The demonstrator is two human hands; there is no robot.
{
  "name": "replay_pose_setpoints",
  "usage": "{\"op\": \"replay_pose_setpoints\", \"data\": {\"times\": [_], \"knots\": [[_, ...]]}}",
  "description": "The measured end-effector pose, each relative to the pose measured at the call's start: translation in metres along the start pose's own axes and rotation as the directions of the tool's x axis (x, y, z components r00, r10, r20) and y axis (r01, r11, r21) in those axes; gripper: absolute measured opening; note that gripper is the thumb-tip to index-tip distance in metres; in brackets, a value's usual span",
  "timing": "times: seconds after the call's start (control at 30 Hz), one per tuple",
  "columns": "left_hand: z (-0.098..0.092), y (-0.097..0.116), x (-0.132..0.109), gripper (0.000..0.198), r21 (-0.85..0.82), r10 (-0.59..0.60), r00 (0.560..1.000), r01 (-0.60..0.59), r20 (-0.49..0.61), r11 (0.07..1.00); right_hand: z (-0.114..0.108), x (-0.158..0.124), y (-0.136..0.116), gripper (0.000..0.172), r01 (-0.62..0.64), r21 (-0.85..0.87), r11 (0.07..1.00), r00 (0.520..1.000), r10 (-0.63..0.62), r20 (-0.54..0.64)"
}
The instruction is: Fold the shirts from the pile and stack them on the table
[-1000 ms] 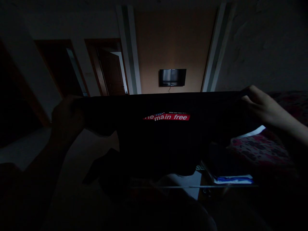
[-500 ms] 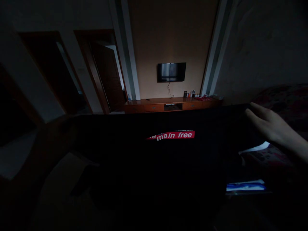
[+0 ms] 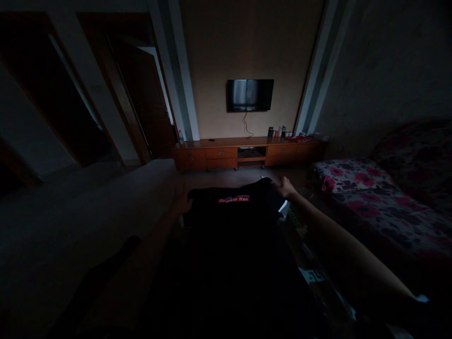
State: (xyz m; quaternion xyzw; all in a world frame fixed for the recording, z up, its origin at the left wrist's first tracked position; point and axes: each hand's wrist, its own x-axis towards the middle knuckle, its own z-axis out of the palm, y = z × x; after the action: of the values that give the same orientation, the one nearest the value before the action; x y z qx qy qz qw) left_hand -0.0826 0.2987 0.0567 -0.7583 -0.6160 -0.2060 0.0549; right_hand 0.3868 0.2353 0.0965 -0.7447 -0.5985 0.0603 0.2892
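A black shirt (image 3: 233, 240) with a red "Remain free" print stretches out in front of me, its printed end away from me. My left hand (image 3: 181, 200) is closed on its far left corner, though the fingers are dim. At the far right corner, my right hand (image 3: 285, 188) pinches the cloth. Both arms reach forward. The shirt's near part fades into darkness, so its lower edge cannot be made out. Something white shows just under the cloth below my right hand.
A floral sofa (image 3: 356, 181) stands on the right. Along the far wall runs a wooden TV cabinet (image 3: 221, 157) with bottles and jars on top, below a wall-mounted television (image 3: 250, 95). To the left is an open door (image 3: 144, 94). The room is very dark.
Both hands have moved forward and down, away from me, carrying the shirt with them. It now lies lower and flatter, its full print showing, and more of the cabinet and sofa is visible.
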Motion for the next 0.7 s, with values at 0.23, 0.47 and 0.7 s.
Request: {"op": "replay_pose_setpoints", "data": {"times": [0.23, 0.47, 0.7], "knots": [[0.090, 0.020, -0.164, 0.053, 0.040, 0.189, 0.967, -0.199, 0.170, 0.979, 0.121, -0.138, 0.053, 0.049, 0.232, -0.068, 0.970, 0.947, -0.209, 0.246], [0.100, 0.031, -0.245, 0.067, -0.027, 0.201, 0.904, -0.206, 0.378, 0.978, 0.179, -0.244, 0.113, 0.069, 0.294, -0.283, 0.913, 0.929, -0.203, 0.310], [0.095, 0.045, -0.289, 0.066, -0.124, 0.162, 0.903, -0.122, 0.398, 0.985, 0.158, -0.276, 0.133, 0.072, 0.289, -0.264, 0.920, 0.927, -0.200, 0.317]]}}
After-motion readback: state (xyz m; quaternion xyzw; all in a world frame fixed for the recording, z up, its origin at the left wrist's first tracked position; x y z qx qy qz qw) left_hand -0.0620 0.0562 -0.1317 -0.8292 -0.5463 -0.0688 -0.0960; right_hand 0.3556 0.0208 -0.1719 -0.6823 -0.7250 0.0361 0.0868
